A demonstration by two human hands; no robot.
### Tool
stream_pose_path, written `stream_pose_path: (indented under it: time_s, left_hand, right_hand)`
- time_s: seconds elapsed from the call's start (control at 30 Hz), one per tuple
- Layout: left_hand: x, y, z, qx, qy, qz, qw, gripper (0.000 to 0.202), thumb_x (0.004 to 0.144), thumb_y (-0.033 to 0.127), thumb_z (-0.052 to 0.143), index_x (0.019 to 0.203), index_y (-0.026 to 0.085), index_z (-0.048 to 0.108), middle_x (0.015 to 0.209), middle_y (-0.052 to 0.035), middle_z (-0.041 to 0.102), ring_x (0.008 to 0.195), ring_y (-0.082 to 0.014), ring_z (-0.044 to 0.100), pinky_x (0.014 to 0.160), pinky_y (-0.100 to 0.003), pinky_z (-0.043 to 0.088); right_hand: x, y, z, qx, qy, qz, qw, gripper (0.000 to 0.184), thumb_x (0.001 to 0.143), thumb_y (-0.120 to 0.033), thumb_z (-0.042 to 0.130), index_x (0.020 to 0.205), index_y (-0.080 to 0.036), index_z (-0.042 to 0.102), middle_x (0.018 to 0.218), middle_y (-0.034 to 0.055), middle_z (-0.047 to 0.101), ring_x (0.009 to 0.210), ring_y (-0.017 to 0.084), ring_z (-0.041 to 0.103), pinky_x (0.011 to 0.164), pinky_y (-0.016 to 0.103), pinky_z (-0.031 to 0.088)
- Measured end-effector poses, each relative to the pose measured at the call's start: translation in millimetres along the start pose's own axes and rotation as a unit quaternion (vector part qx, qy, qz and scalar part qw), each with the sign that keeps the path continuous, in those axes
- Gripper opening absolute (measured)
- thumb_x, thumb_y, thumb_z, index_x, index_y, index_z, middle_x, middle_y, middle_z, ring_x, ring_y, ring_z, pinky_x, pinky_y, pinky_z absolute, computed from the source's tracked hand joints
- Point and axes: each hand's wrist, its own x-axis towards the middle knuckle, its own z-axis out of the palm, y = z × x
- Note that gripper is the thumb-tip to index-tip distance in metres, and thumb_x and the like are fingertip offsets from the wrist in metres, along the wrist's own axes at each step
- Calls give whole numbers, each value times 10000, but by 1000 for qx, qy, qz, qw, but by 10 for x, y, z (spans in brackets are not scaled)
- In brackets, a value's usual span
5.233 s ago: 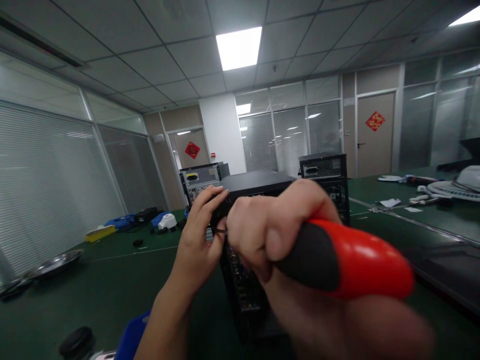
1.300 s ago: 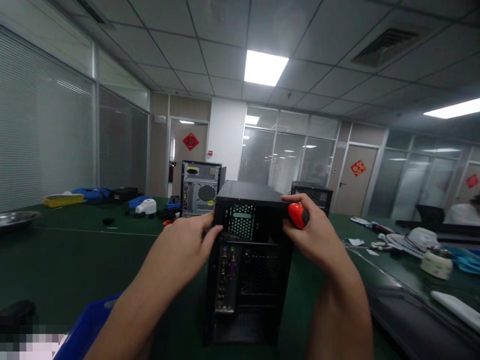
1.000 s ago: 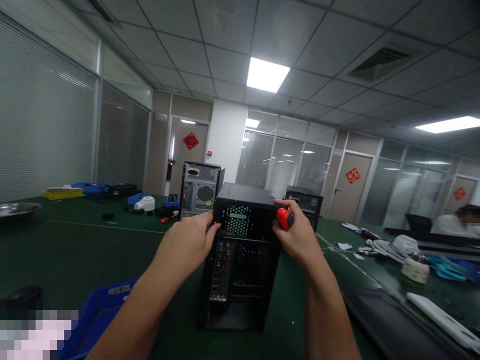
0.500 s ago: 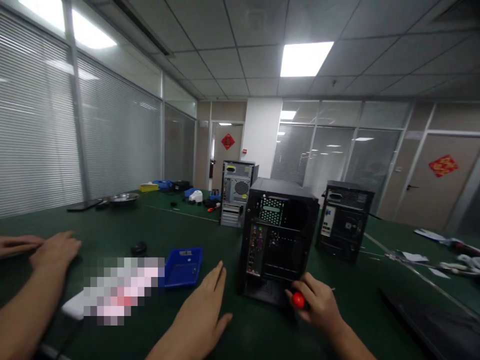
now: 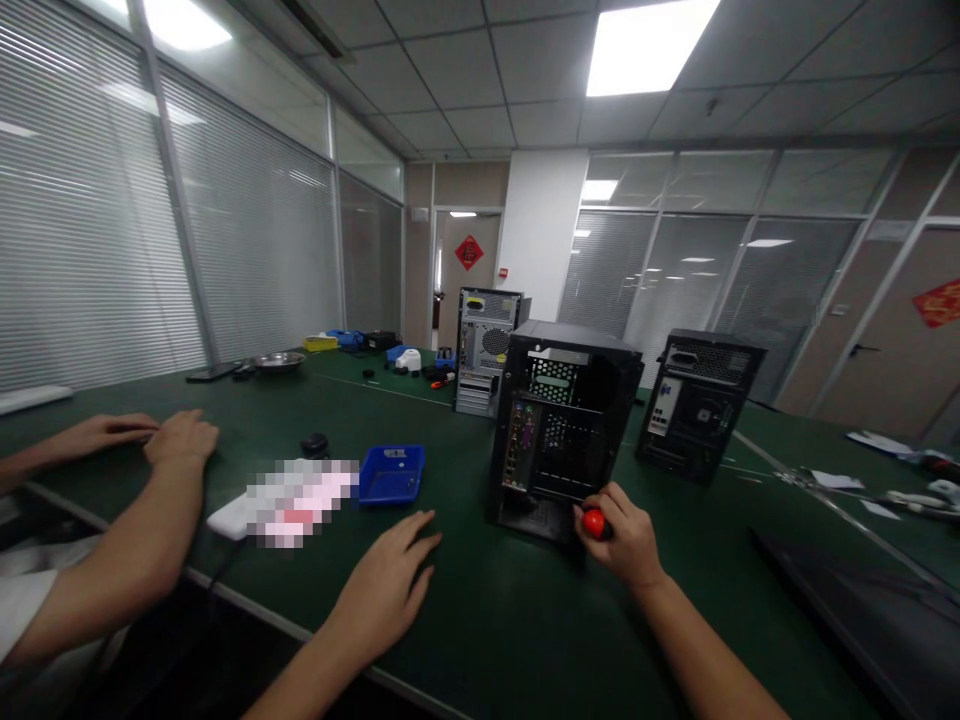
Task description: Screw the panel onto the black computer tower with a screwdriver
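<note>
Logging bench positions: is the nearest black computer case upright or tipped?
Upright: the black computer case stands on its base on the green table, port column vertical; the right hand holds a red-handled screwdriver beside it.

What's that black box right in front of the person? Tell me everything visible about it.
It is a black, metal-looking computer case, standing upright on the green table, rear toward the camera. The back shows a perforated grille on top, coloured ports down the left and dark openings. The right hand, closed on a red-handled tool, is at its lower right corner; contact is unclear.
</note>
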Motion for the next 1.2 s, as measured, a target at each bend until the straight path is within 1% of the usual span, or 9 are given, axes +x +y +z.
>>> stream_pose_path:
  time_s: [0.1, 0.17, 0.23, 0.33, 0.47, 0.63, 0.8, 1.03, 1.2]
  left_hand:
    - [293, -263, -325, 13, 39, -6, 999, 385, 1010, 225, 466, 1366, 244, 613, 1540, -88, 479, 1428, -268, 474, 1248, -514, 415]
    - [558, -442, -536, 20, 37, -15, 999, 360, 998, 318, 604, 1334, 190, 598, 1448, -112, 541, 1350, -279, 530, 1186, -550, 458]
    - [843, -589, -683, 30, 7, -39, 999, 391, 969, 412, 666, 1271, 169, 613, 1344, -110, 595, 1236, -265, 599, 1097, -510, 533]
    - [1224, -714, -729, 50, -63, -74, 994, 396, 964, 423, 675, 1254, 163, 609, 1270, -103, 618, 1137, -241, 638, 1002, -453, 587]
    - [1523, -744, -550, 73, -143, -108, 981, 411, 955, 415, 691, 1268, 165, 599, 1266, -102, 615, 1129, -242, 640, 978, -439, 596]
    - [1667, -779, -320, 89, -172, -142, 971, 421, 956, 417, 688, 1276, 159, 594, 1277, -107, 610, 1136, -245, 637, 985, -448, 595]
    - [1743, -823, -264, 93, -167, -159, 969, 424, 957, 421, 686, 1278, 160, 593, 1282, -107, 608, 1143, -248, 634, 989, -450, 592]
    - [1725, -667, -343, 126, -172, -162, 963, 411, 961, 426, 678, 1258, 152, 602, 1250, -104, 622, 1107, -236, 646, 971, -440, 599]
    - [1614, -517, -571, 171, -97, -162, 967, 408, 971, 481, 644, 1194, 139, 621, 1149, -91, 651, 1024, -214, 661, 935, -421, 600]
  right_hand:
    - [0, 4, 9, 1, 0, 2, 1000, 340, 1130, -408, 549, 978, -106, 581, 886, 31, 515, 731, 114, 505, 678, 193, 451]
    - [0, 4, 12, 1, 2, 5, 1000, 342, 1130, -412, 548, 975, -108, 579, 886, 31, 512, 731, 115, 500, 679, 194, 450]
    - [5, -3, 6, 1, 3, 6, 1000, 343, 1130, -413, 546, 976, -109, 578, 886, 32, 508, 732, 116, 495, 678, 193, 446]
    - [24, -20, -12, 5, -1, 5, 1000, 339, 1132, -408, 542, 976, -109, 579, 891, 33, 508, 731, 114, 492, 670, 190, 438]
    - [54, -31, -34, 13, -5, 2, 1000, 328, 1131, -389, 541, 970, -105, 576, 895, 34, 508, 728, 111, 489, 665, 186, 435]
    - [64, -11, -40, 17, -10, 4, 1000, 336, 1139, -393, 525, 972, -106, 573, 880, 33, 504, 729, 113, 495, 673, 191, 451]
    - [88, -6, -29, 16, -10, 4, 1000, 338, 1142, -385, 524, 962, -102, 568, 881, 33, 504, 733, 113, 498, 673, 188, 461]
    - [201, 12, -236, 11, 50, -87, 995, 264, 1115, -260, 584, 914, -91, 560, 790, -4, 488, 656, 93, 480, 637, 163, 445]
    - [313, -82, -626, 13, 163, -120, 979, 86, 978, -42, 643, 976, -91, 573, 829, 27, 527, 723, 132, 538, 676, 236, 442]
